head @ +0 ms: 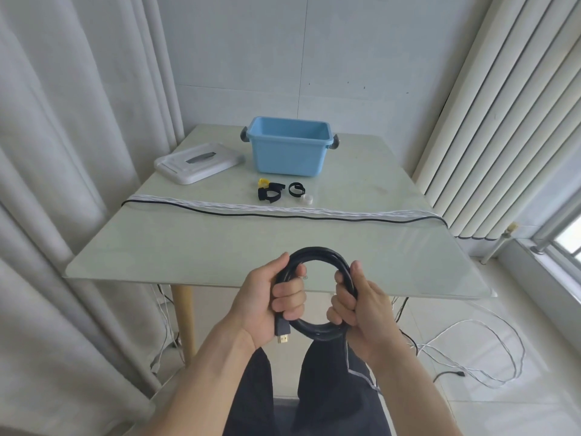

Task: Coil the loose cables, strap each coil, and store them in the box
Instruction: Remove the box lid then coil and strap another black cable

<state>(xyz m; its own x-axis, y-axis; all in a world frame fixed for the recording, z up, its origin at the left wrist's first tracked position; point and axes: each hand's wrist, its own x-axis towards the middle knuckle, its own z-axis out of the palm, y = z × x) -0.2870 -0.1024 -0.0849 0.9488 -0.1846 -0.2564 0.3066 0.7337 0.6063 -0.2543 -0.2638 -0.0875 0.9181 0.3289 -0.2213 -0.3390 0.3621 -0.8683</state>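
Head view: we're holding the black cable coil (317, 294) upright above the near edge of the bench (188, 247), left hand (270, 302) wrapped around its left side beside the plug, right hand (361, 305) clenched on its right. The straps (278, 191) are lying straight ahead, before the blue box (289, 151), about equally near either hand.

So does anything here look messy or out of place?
Mostly tidy. The white and black cables stretch across the table with both ends hanging over its edges, and more cable sprawls tangled on the floor.
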